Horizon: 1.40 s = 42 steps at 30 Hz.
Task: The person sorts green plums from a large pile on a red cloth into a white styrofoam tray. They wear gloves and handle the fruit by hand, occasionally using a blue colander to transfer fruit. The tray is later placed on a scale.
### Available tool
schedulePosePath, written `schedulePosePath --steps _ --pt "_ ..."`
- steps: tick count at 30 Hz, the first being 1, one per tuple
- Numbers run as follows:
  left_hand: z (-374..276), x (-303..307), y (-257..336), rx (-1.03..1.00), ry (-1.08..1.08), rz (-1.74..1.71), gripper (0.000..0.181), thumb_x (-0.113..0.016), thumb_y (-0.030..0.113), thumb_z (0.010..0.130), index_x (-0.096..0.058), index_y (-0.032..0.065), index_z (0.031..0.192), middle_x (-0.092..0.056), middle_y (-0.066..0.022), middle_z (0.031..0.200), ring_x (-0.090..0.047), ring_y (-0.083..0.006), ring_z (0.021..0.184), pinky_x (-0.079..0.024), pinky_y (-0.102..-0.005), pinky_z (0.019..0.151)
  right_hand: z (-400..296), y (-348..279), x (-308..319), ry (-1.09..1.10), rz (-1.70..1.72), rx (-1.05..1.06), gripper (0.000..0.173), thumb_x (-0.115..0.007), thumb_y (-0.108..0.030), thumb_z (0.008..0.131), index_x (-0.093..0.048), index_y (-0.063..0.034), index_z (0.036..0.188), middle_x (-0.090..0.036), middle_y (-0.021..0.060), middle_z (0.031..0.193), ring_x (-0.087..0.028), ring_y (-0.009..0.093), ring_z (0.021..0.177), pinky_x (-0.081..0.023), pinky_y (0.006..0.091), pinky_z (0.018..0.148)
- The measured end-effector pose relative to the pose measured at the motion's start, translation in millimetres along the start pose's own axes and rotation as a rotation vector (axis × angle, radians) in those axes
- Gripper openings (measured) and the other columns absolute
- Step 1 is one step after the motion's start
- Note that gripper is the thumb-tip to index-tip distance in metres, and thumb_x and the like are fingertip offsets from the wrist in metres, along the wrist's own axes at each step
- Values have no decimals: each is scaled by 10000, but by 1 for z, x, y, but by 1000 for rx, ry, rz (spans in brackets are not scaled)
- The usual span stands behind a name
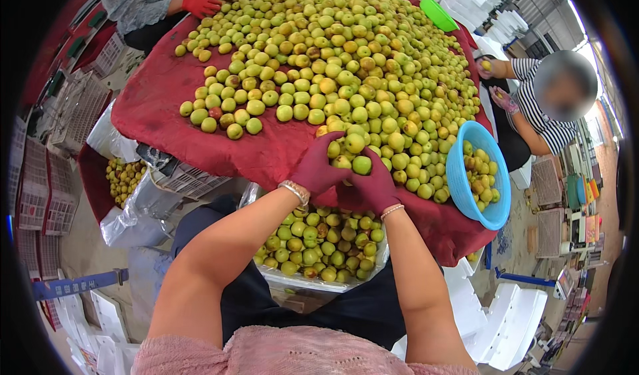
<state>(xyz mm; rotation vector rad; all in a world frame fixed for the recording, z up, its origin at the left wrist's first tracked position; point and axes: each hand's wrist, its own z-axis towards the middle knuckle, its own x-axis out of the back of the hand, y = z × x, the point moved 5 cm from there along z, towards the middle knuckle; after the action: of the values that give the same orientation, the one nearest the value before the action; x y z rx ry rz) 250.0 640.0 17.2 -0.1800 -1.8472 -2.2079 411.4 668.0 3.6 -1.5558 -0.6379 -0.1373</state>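
Note:
A broad heap of round green-yellow fruits (344, 75), some with brown patches, covers a table draped in red cloth (155, 95). At the heap's near edge my left hand (319, 164), in a dark red glove, curls around a few yellowish fruits (341, 162). Close against it, my right hand (375, 182), gloved alike, has its fingers around a greener fruit (361, 165). The thumbs nearly meet, and some fingertips are hidden by fruit. Below my wrists, between my knees, a white lined crate (299, 281) holds more fruits (319, 245).
A blue plastic basket (453, 175) with fruits tilts at the table's right edge. A green basket (439, 14) stands far right. People work at the left, with red gloves (201, 5), and at the right, in a striped shirt (531, 90). Left lies a lined bin (95, 185) of fruits.

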Motion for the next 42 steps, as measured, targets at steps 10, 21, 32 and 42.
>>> schedulePosePath --steps 10,21,32,42 --pt "15 28 3 -13 281 136 699 -625 189 779 -383 56 1422 -467 -242 1377 -459 -361 1281 -425 -389 1014 8 10 -5 7 266 -71 706 -794 -134 737 -457 -16 1347 -590 143 1205 -592 206 1067 -498 319 910" --pt "-11 259 -2 8 1018 -1371 256 -421 240 971 -540 40 1078 -577 -99 1056 -571 -258 968 -502 -401 887 -6 0 -10 -31 494 -253 643 -660 -16 805 -401 -110 1386 -487 107 1238 -544 250 1057 -577 381 760" --pt "-8 275 -21 187 633 -1012 375 -593 188 909 -559 59 1258 -627 -121 1102 -607 -205 928 -476 -308 893 15 23 -13 -29 402 -121 635 -742 -29 756 -455 -54 1322 -529 110 1151 -575 221 985 -610 374 718" --pt "-2 35 -20 657 -179 -563 673 -680 175 868 -338 56 1435 -548 -116 1187 -632 -191 941 -563 -301 762 -5 0 -2 -52 575 -289 724 -739 -46 735 -409 -27 1379 -544 135 1240 -573 237 1072 -537 355 884"
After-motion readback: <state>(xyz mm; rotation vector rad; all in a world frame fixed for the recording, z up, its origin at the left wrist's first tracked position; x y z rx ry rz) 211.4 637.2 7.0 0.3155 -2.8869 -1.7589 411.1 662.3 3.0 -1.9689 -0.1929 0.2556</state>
